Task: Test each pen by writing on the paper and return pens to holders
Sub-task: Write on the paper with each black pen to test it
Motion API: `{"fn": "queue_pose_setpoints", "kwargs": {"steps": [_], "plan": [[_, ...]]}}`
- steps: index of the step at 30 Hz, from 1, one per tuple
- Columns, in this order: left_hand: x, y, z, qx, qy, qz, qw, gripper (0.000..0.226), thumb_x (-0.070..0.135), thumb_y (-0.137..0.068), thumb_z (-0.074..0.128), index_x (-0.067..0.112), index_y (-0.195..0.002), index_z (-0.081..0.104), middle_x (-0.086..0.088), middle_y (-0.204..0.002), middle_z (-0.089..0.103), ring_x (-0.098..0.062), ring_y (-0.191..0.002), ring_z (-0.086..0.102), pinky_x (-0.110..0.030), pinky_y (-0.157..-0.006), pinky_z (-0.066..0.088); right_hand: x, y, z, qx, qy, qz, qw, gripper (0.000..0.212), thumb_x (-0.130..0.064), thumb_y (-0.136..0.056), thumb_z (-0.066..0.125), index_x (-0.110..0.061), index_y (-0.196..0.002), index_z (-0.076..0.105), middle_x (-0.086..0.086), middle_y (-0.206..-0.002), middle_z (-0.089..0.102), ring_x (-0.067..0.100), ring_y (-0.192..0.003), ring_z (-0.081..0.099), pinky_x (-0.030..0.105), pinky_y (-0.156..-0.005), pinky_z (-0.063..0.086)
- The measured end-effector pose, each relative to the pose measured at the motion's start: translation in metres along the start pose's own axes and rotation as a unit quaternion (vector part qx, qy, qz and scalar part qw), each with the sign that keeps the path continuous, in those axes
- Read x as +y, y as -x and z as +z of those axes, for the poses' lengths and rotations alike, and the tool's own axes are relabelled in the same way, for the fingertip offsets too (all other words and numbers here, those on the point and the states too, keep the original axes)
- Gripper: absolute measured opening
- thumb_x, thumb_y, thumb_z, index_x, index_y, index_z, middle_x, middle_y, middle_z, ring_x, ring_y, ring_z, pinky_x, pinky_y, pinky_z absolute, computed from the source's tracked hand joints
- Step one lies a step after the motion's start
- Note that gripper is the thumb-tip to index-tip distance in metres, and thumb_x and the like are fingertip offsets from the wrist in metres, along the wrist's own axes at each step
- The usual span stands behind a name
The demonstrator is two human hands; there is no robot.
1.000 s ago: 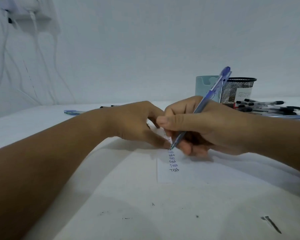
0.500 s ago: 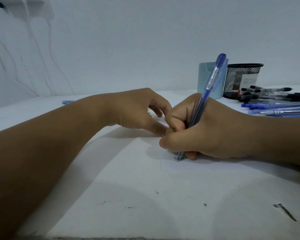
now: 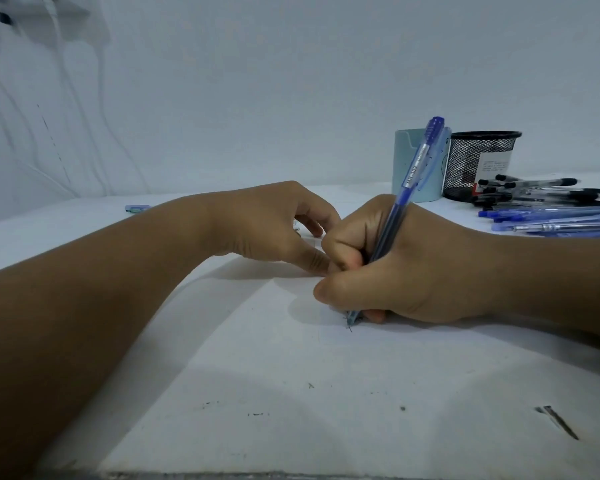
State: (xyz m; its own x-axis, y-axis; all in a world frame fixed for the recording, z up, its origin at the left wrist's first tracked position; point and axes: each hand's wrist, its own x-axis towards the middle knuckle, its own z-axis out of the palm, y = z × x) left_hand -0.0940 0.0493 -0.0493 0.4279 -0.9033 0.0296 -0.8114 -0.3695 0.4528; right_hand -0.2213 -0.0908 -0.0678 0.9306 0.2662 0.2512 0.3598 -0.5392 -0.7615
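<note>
My right hand (image 3: 406, 268) grips a blue click pen (image 3: 414, 174), held steeply with its tip down on a white sheet of paper (image 3: 413, 341) at the table's middle. A small ink mark shows at the tip; the earlier written lines are hidden under the hand. My left hand (image 3: 274, 226) rests on the paper's far left part, fingertips pressing down, right beside my right fist. At the back right stand a pale blue holder (image 3: 404, 161) and a black mesh holder (image 3: 478, 161).
Black pens (image 3: 541, 194) and blue pens (image 3: 551, 220) lie in a loose pile at the right, in front of the holders. A small blue object (image 3: 137, 208) lies far left. Ink marks dot the white table (image 3: 291, 410). Cables hang on the wall at left.
My right hand has slid down the paper towards me, covering the written lines, and the pen has gone steeper. The view shifted slightly. My left hand stays in place.
</note>
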Motion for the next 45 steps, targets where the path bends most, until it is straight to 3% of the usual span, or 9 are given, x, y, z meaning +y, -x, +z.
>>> {"fn": "queue_pose_setpoints", "kwargs": {"steps": [9, 14, 18, 23, 31, 36, 38, 41, 45], "plan": [[-0.0012, -0.0006, 0.0000, -0.005, -0.002, 0.000, 1.000, 0.043, 0.055, -0.055, 0.080, 0.041, -0.095, 0.074, 0.020, -0.104, 0.070, 0.002, -0.104, 0.063, -0.046, -0.103, 0.051, 0.0035, 0.0000, -0.0030, 0.004, 0.034, 0.006, 0.999, 0.046, 0.001, -0.082, 0.069, -0.009, -0.051, 0.037, 0.014, -0.047, 0.046, 0.012, -0.042, 0.046, 0.029, -0.047, 0.044], [-0.0032, -0.0003, -0.0001, -0.005, 0.005, 0.005, 1.000, 0.042, 0.060, -0.051, 0.075, 0.044, -0.090, 0.074, 0.022, -0.098, 0.067, 0.005, -0.098, 0.063, -0.042, -0.100, 0.052, 0.0021, 0.0004, -0.0027, -0.020, 0.014, -0.004, 1.000, 0.047, 0.012, -0.083, 0.065, -0.005, -0.050, 0.036, 0.025, -0.050, 0.040, 0.008, -0.040, 0.044, 0.023, -0.047, 0.040], [-0.0037, -0.0016, 0.0000, -0.005, -0.001, 0.012, 1.000, 0.042, 0.061, -0.053, 0.075, 0.044, -0.091, 0.074, 0.022, -0.096, 0.066, 0.004, -0.098, 0.062, -0.039, -0.097, 0.052, 0.0046, -0.0003, -0.0049, 0.001, 0.048, -0.004, 0.999, 0.046, 0.004, -0.082, 0.068, -0.008, -0.051, 0.036, 0.013, -0.047, 0.042, 0.012, -0.042, 0.043, 0.027, -0.049, 0.039], [-0.0033, -0.0013, 0.0000, -0.004, 0.005, 0.011, 1.000, 0.042, 0.059, -0.053, 0.074, 0.044, -0.092, 0.074, 0.023, -0.099, 0.068, 0.005, -0.098, 0.063, -0.043, -0.101, 0.052, 0.0016, 0.0010, -0.0042, -0.017, 0.043, -0.005, 0.999, 0.046, 0.008, -0.081, 0.065, -0.006, -0.050, 0.034, 0.018, -0.049, 0.038, 0.012, -0.041, 0.040, 0.025, -0.046, 0.036], [-0.0028, -0.0013, 0.0000, -0.005, 0.000, 0.009, 1.000, 0.043, 0.059, -0.054, 0.075, 0.043, -0.094, 0.074, 0.021, -0.101, 0.068, 0.006, -0.100, 0.063, -0.043, -0.100, 0.052, 0.0044, 0.0001, -0.0064, -0.012, 0.034, -0.021, 0.999, 0.045, 0.015, -0.079, 0.063, 0.001, -0.051, 0.032, 0.004, -0.046, 0.033, 0.004, -0.044, 0.046, 0.014, -0.048, 0.035], [-0.0033, -0.0012, -0.0005, -0.005, 0.000, 0.003, 1.000, 0.036, 0.051, -0.057, 0.081, 0.043, -0.091, 0.074, 0.023, -0.099, 0.067, 0.007, -0.097, 0.062, -0.042, -0.100, 0.052, 0.0064, -0.0002, -0.0061, -0.019, 0.016, -0.008, 1.000, 0.048, 0.012, -0.082, 0.064, -0.006, -0.050, 0.034, 0.013, -0.047, 0.035, 0.006, -0.041, 0.042, 0.022, -0.046, 0.038], [-0.0034, -0.0010, -0.0005, -0.004, 0.004, 0.000, 1.000, 0.037, 0.049, -0.059, 0.081, 0.041, -0.095, 0.074, 0.022, -0.100, 0.069, 0.006, -0.097, 0.063, -0.040, -0.099, 0.053, 0.0056, 0.0000, -0.0057, -0.021, 0.018, -0.017, 0.999, 0.044, 0.015, -0.081, 0.063, 0.002, -0.051, 0.033, 0.017, -0.048, 0.032, 0.003, -0.043, 0.048, 0.015, -0.048, 0.037], [-0.0034, -0.0018, -0.0003, -0.003, 0.002, -0.002, 1.000, 0.037, 0.047, -0.061, 0.081, 0.039, -0.096, 0.075, 0.020, -0.101, 0.069, 0.007, -0.096, 0.063, -0.039, -0.098, 0.053, 0.0030, 0.0012, -0.0074, -0.007, 0.036, -0.018, 0.999, 0.043, 0.016, -0.079, 0.062, 0.002, -0.051, 0.033, 0.005, -0.047, 0.029, 0.001, -0.044, 0.048, 0.007, -0.047, 0.031], [-0.0042, -0.0014, 0.0001, -0.002, 0.010, 0.010, 1.000, 0.027, 0.049, -0.060, 0.080, 0.045, -0.086, 0.073, 0.023, -0.095, 0.068, 0.006, -0.094, 0.062, -0.034, -0.091, 0.053, 0.0059, 0.0010, -0.0033, 0.002, -0.024, -0.006, 1.000, 0.048, 0.011, -0.083, 0.064, -0.004, -0.051, 0.031, 0.000, -0.046, 0.034, 0.006, -0.039, 0.037, 0.018, -0.042, 0.031]]}}
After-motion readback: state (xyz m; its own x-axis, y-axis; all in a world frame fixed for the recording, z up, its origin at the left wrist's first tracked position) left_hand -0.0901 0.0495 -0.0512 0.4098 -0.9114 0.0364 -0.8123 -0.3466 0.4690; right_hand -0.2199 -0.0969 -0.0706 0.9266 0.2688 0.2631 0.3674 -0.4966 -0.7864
